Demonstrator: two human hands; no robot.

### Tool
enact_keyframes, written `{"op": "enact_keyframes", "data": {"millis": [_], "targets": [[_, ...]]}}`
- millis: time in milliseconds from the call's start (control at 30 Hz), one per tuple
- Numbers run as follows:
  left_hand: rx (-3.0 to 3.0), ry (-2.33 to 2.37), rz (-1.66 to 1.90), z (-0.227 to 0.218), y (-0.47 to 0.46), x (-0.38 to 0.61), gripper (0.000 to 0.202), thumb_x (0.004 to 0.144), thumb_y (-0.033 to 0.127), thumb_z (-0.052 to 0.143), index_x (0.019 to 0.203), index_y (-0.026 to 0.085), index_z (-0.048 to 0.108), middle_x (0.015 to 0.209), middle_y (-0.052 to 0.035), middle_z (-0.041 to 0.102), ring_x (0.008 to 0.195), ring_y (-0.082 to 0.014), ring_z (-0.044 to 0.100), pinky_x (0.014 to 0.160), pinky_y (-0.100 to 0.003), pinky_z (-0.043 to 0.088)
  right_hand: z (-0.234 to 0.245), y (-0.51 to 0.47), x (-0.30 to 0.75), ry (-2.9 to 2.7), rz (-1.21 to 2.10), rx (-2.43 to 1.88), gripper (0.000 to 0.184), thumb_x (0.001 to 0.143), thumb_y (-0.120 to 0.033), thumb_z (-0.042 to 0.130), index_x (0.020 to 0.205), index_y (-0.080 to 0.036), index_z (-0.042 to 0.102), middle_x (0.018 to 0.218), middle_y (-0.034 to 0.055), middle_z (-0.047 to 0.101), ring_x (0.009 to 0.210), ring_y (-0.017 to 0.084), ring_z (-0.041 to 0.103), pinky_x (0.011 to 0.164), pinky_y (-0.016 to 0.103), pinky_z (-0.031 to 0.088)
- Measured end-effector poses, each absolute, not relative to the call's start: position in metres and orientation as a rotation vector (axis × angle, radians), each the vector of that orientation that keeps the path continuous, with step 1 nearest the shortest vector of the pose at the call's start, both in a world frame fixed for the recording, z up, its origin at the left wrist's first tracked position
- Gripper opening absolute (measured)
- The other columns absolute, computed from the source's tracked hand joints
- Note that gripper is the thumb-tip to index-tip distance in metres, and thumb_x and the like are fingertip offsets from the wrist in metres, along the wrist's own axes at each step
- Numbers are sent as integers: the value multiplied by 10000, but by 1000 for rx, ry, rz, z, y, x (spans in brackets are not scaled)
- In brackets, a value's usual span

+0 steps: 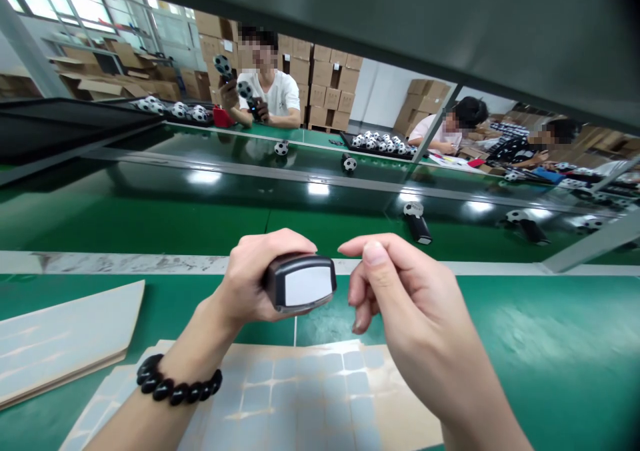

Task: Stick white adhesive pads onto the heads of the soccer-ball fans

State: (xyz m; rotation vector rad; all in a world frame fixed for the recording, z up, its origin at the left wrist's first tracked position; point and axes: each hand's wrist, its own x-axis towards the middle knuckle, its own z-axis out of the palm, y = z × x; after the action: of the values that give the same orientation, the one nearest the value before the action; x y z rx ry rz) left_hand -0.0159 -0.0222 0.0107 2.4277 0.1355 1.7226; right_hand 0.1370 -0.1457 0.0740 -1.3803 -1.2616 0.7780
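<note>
My left hand (253, 281) is wrapped round a black handheld device (299, 282), its end facing me with a pale grey rectangular pad on it. My right hand (395, 291) hovers just right of that end, fingers curled loosely with the index finger and thumb extended toward the device; it does not touch it and nothing shows in it. Below both hands lies a tan sheet of pale grey rectangular stickers (300, 398), several squares peeled off. A black bead bracelet (177, 384) circles my left wrist.
A stack of tan sheets (60, 341) lies at the left on the green table (550, 358). Beyond runs a conveyor belt (200, 218) carrying soccer-ball-headed devices (417, 221). Across it sit other people; one (265, 91) holds such devices. Trays of ball parts (383, 143), cartons behind.
</note>
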Motion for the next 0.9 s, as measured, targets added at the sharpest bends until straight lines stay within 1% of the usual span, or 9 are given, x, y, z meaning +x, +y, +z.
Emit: {"op": "enact_keyframes", "data": {"millis": [100, 200, 300, 400, 467, 533, 633, 767, 900], "targets": [[2411, 113, 1705, 9, -22, -16, 348, 832, 396, 761, 1071, 197, 605, 765, -36, 702, 623, -183, 695, 534, -260, 561, 73, -146, 134, -1258, 832, -1363, 341, 1051, -453, 457, 897, -239, 673, 635, -37, 567, 490, 106, 533, 442, 231, 416], [2396, 118, 1710, 9, -25, -16, 259, 879, 353, 696, 1056, 182, 615, 776, -54, 706, 628, -186, 690, 544, -275, 559, 73, -147, 131, -1245, 927, -1330, 303, 1022, -468, 507, 942, -234, 682, 626, -42, 549, 521, 118, 527, 500, 246, 437], [2419, 128, 1737, 13, -28, -15, 211, 954, 377, 587, 1009, 178, 628, 752, -68, 704, 607, -190, 686, 534, -286, 563, 74, -146, 124, -1234, 1023, -1325, 274, 930, -513, 622, 966, -245, 666, 618, -56, 503, 543, 132, 487, 509, 258, 407], [2509, 115, 1709, 21, -29, -15, 287, 1001, 444, 493, 965, 185, 612, 702, -71, 692, 577, -198, 691, 510, -284, 574, 74, -145, 118, -1209, 1031, -1389, 300, 810, -506, 741, 933, -251, 642, 624, -68, 425, 559, 132, 420, 490, 250, 349], [2554, 86, 1677, 24, -29, -15, 334, 1024, 458, 425, 950, 180, 593, 680, -80, 686, 564, -203, 697, 501, -280, 580, 73, -144, 116, -1206, 1028, -1416, 314, 761, -481, 786, 911, -258, 622, 645, -68, 424, 574, 129, 394, 495, 249, 323], [2547, 61, 1662, 23, -28, -14, 340, 1023, 463, 429, 943, 172, 585, 676, -88, 687, 560, -207, 702, 498, -278, 585, 69, -143, 117, -1237, 1067, -1373, 301, 785, -486, 767, 903, -263, 602, 677, -61, 473, 575, 127, 418, 504, 259, 326], [2453, 31, 1690, 17, -27, -13, 305, 1001, 460, 500, 951, 173, 589, 690, -83, 695, 548, -195, 693, 482, -265, 574, 64, -142, 123, -1304, 1145, -1254, 239, 895, -486, 667, 939, -260, 605, 710, -52, 522, 579, 128, 520, 529, 271, 384], [2362, 73, 1656, 10, -30, -14, 291, 991, 456, 539, 982, 173, 609, 736, -87, 706, 592, -199, 693, 520, -284, 572, 61, -143, 129, -1306, 1244, -1089, 115, 986, -361, 581, 1012, -257, 623, 734, -65, 539, 601, 83, 579, 536, 187, 464], [2272, 137, 1651, 11, -35, -19, 262, 993, 434, 560, 1000, 182, 635, 772, -72, 708, 653, -195, 698, 573, -287, 570, 58, -143, 130, -1286, 1298, -1021, 161, 1035, -350, 519, 1059, -275, 660, 646, -86, 520, 608, 79, 643, 582, 157, 539]]}}
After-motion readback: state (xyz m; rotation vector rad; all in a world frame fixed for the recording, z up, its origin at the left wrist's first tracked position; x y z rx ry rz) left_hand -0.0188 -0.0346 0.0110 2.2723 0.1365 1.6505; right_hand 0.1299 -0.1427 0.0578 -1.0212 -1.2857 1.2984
